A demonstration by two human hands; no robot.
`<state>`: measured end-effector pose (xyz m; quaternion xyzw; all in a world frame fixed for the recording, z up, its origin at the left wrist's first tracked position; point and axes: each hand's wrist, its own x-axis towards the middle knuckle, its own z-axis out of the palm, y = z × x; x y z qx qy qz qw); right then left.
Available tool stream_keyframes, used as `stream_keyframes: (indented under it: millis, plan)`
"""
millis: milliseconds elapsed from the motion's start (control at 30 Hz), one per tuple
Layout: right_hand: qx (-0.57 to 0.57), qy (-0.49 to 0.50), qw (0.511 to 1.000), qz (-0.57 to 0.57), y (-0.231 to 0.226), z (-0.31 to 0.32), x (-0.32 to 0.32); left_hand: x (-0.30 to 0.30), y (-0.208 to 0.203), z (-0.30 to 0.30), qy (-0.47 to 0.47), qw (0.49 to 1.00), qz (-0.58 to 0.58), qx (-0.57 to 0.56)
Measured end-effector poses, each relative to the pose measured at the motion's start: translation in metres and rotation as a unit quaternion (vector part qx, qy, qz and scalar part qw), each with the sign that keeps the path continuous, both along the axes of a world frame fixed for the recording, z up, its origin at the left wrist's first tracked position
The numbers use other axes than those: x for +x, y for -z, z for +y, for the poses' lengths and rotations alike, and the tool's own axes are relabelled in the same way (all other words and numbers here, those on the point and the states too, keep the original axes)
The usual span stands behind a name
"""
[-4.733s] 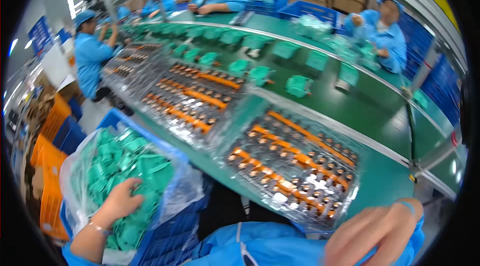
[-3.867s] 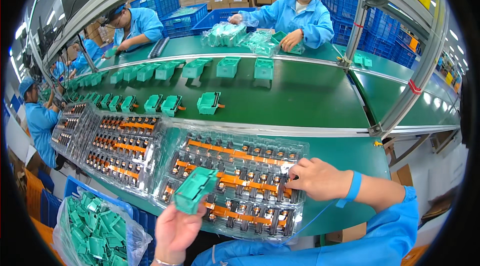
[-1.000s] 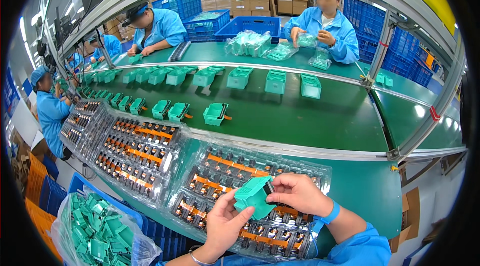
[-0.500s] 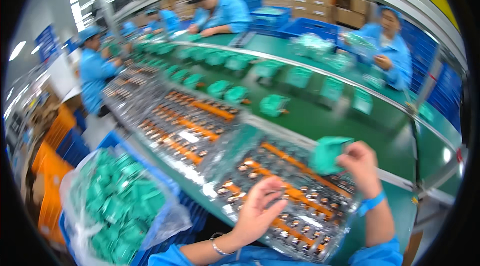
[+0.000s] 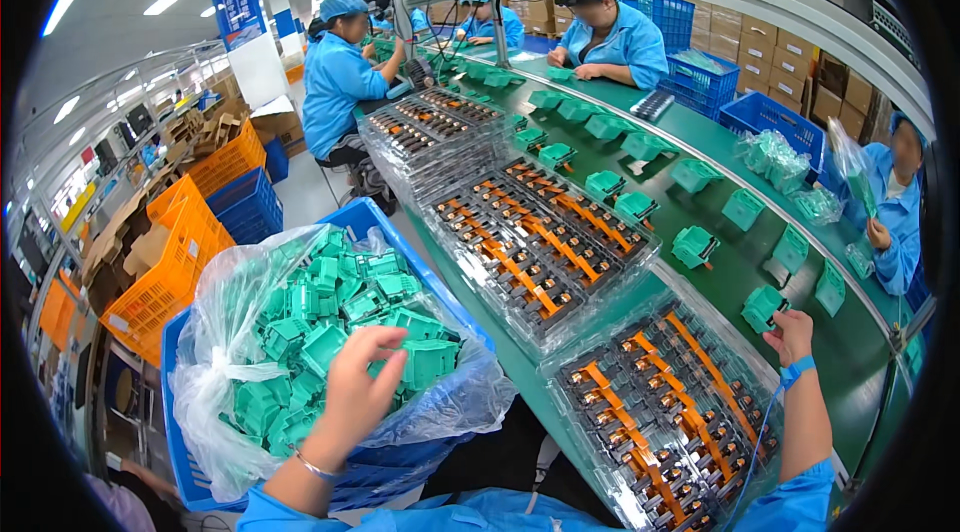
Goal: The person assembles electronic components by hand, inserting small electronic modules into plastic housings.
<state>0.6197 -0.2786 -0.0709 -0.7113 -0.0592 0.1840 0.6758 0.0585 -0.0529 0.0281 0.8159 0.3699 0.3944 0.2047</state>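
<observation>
My left hand (image 5: pixel 360 387) hovers over the near side of a blue crate (image 5: pixel 180 412), its fingers apart with nothing in them. Inside the crate, a clear plastic bag (image 5: pixel 225 332) holds a heap of green plastic housings (image 5: pixel 320 347). On the right, my right hand (image 5: pixel 793 335) pinches a green housing (image 5: pixel 763 307) with dark parts inside, at the near edge of the green conveyor belt (image 5: pixel 735 277). Left of my right forearm lies a clear tray (image 5: pixel 590 442) with rows of small dark parts and orange strips.
Another parts tray (image 5: pixel 540 242) and a tray stack (image 5: pixel 430 157) run along the bench. Green housings (image 5: pixel 693 246) line the belt. A metal rail (image 5: pixel 700 157) borders its far side. Co-workers in blue sit around; one (image 5: pixel 885 202) at right holds a clear bag. Orange crates (image 5: pixel 170 272) stand left.
The view has swung left. My left hand has moved from above the near tray to over the crate. My right hand has carried its housing from above the tray to the belt.
</observation>
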Motion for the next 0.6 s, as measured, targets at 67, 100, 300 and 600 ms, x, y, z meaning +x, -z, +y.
stream_keyframes:
  millis: [67, 100, 300, 600]
  plan:
    - [0.016, -0.035, 0.999, 0.010, 0.015, 0.003, 0.012, -0.010, 0.003, 0.010, 0.000, 0.999, 0.019, -0.025]
    - [0.016, -0.034, 0.999, 0.010, 0.014, 0.006, 0.007, -0.009, 0.006, 0.013, -0.011, 0.993, 0.118, 0.009]
    - [-0.029, 0.012, 0.998, -0.059, -0.024, -0.026, -0.042, 0.017, 0.039, 0.032, -0.068, 0.920, 0.375, 0.086]
    - [-0.076, -0.170, 0.949, -0.255, -0.074, -0.100, -0.123, -0.030, 0.040, 0.070, -0.170, 0.970, 0.159, 0.074]
